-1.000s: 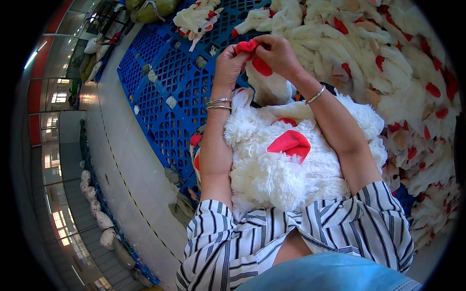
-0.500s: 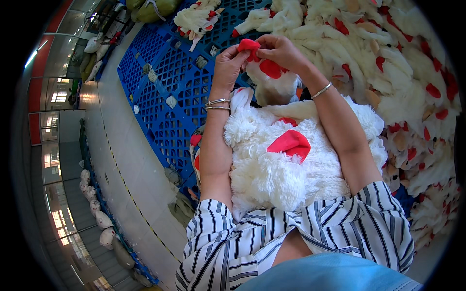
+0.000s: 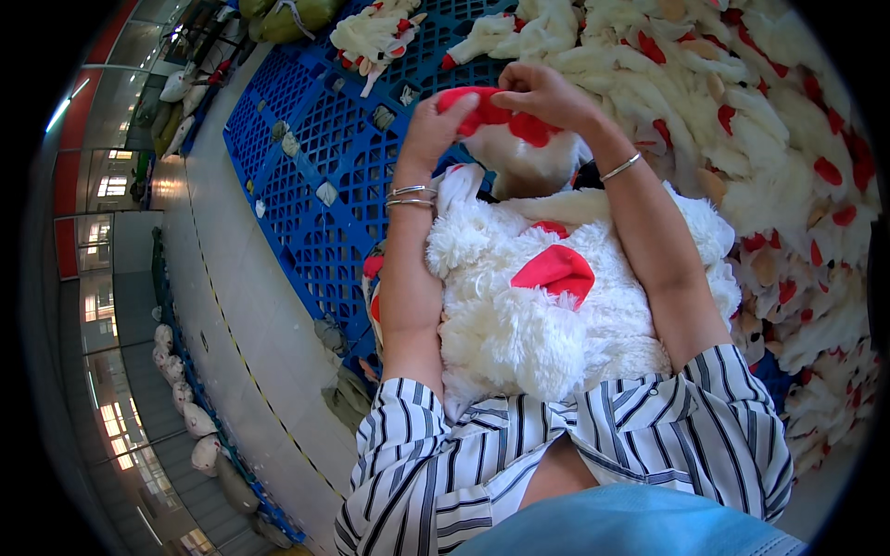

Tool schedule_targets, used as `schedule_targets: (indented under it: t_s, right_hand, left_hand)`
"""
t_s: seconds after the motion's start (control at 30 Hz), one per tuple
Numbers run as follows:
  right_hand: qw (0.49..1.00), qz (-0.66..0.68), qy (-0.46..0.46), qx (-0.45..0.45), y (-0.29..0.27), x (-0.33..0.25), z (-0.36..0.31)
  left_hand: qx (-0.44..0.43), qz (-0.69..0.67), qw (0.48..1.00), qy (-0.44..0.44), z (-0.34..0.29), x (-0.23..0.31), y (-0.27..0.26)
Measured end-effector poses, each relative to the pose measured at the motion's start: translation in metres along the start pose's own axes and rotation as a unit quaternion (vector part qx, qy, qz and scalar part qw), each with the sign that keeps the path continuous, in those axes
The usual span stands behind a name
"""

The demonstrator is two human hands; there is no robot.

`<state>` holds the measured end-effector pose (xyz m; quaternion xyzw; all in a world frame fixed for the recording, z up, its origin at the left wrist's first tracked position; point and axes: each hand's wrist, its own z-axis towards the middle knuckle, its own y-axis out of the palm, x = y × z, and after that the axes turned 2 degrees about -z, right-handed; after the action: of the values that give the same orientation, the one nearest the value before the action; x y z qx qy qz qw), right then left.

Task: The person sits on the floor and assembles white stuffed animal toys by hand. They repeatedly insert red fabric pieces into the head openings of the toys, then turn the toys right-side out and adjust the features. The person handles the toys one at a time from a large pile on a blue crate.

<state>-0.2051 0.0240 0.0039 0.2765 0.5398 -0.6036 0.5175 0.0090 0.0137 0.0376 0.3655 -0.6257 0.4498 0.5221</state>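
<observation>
A red fabric piece point(image 3: 486, 113) with scalloped lobes is held up ahead of me, attached to or lying against a white plush skin point(image 3: 528, 165). My left hand point(image 3: 432, 136) grips its left end, the thumb laid across the red cloth. At its upper edge my right hand point(image 3: 551, 98) is closed with thumb and forefinger pinched together. Under my forearms, on my lap, rests a pile of fluffy white plush skins point(image 3: 510, 324) with a red pointed cloth part point(image 3: 554, 271) on top.
Blue plastic pallets point(image 3: 306, 176) cover the floor ahead and left. A large heap of white plush skins with red parts point(image 3: 705, 120) rises on the right. A small plush bundle point(image 3: 374, 42) lies on the pallet. Pale floor point(image 3: 241, 269) with a striped line runs along the left.
The red fabric has been spread wider between my hands, with more of it showing. My left hand has shifted slightly left and down, my right hand slightly right.
</observation>
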Motion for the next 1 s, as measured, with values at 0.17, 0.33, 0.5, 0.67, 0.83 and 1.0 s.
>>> schedule_targets:
  t_s: [0.17,0.33,0.5,0.67,0.83,1.0]
  right_hand:
    - [0.849,0.26,0.125,0.444,-0.109,0.076,-0.021]
    - [0.907,0.094,0.114,0.394,-0.105,0.091,-0.041]
    - [0.931,0.001,0.1,0.35,-0.101,0.062,-0.032]
    - [0.968,-0.11,0.142,0.174,-0.079,0.01,-0.034]
    - [0.978,-0.18,0.092,-0.051,-0.015,-0.03,-0.032]
    - [0.971,-0.214,0.068,-0.078,0.024,-0.029,-0.022]
  left_hand:
    - [0.316,-0.277,0.901,0.11,0.016,-0.008,-0.094]
    - [0.234,-0.329,0.901,0.156,0.014,-0.008,-0.098]
    - [0.187,-0.199,0.952,0.14,-0.002,0.016,-0.074]
    - [0.099,-0.205,0.963,0.145,-0.011,0.03,-0.059]
    - [0.012,-0.274,0.943,0.187,-0.014,0.045,-0.042]
    - [-0.01,-0.331,0.915,0.232,-0.005,0.042,-0.017]
